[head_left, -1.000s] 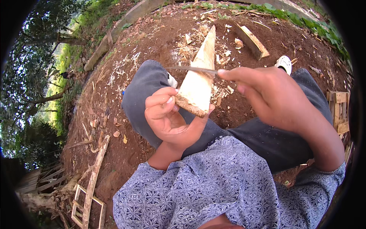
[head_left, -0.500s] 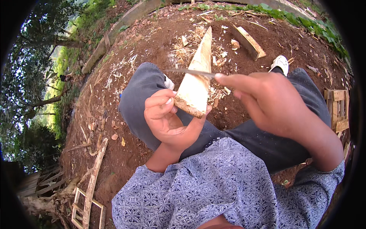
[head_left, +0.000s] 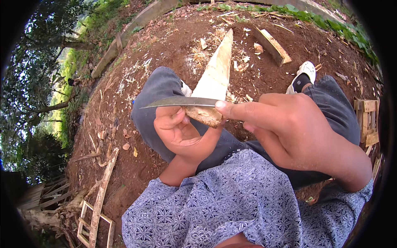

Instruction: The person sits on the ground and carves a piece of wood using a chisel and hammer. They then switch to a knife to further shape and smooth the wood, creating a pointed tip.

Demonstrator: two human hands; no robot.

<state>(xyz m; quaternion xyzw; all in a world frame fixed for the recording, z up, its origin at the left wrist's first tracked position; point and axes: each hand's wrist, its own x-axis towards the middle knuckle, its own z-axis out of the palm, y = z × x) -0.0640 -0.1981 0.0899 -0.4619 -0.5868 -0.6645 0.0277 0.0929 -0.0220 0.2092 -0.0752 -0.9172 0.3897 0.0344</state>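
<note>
A long pale piece of wood [head_left: 215, 76] slants up and away from me between my knees, its rough, brownish near end towards my body. My left hand [head_left: 182, 132] grips that near end from beneath, thumb on one side and fingers on the other. Closed round a knife, my right hand [head_left: 289, 128] is just right of the wood; the handle is hidden in the fist. The thin, curved knife blade [head_left: 182, 102] points left and lies across the wood close to its near end, passing over the fingertips of my left hand.
Wood shavings [head_left: 202, 56] litter the brown soil around the far end. A short board [head_left: 273, 46] lies at the far right. To the right is a wooden crate-like frame [head_left: 367, 120]; a long plank [head_left: 103, 194] rests across a wooden frame [head_left: 85, 225] at lower left.
The knife in my right hand has come nearer to me along the wood, from partway up to its near end. My left hand keeps its hold almost unmoved.
</note>
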